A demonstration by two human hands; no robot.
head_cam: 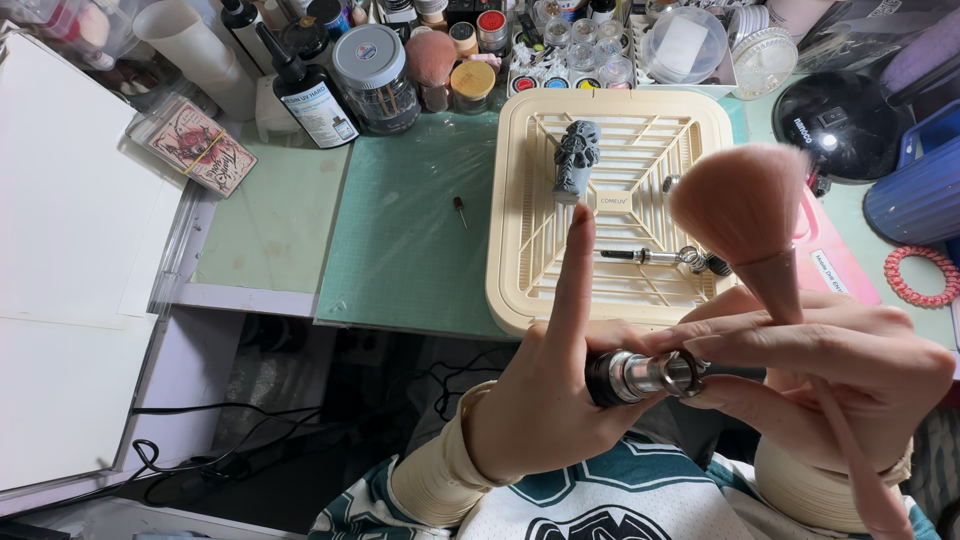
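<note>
Below the cream tray [515, 200], left hand [545, 400] and right hand [830, 370] clamp a rigid, smooth rotary tool [640, 375]; right also pinches the light, soft-bristled brush [745, 205].

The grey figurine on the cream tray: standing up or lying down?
Lying down. The grey figurine rests lengthwise flat on the slats of the cream tray, head end pointing away from the person.

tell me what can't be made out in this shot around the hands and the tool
- Head view: the tool front end is hidden by the right hand; its rear is hidden in the left hand.
- Brush: bristles blurred, handle end cut off by the bottom edge.
- Grey figure on the cream tray: too small for detail.
- Bit on the green mat: tip too small.
</note>
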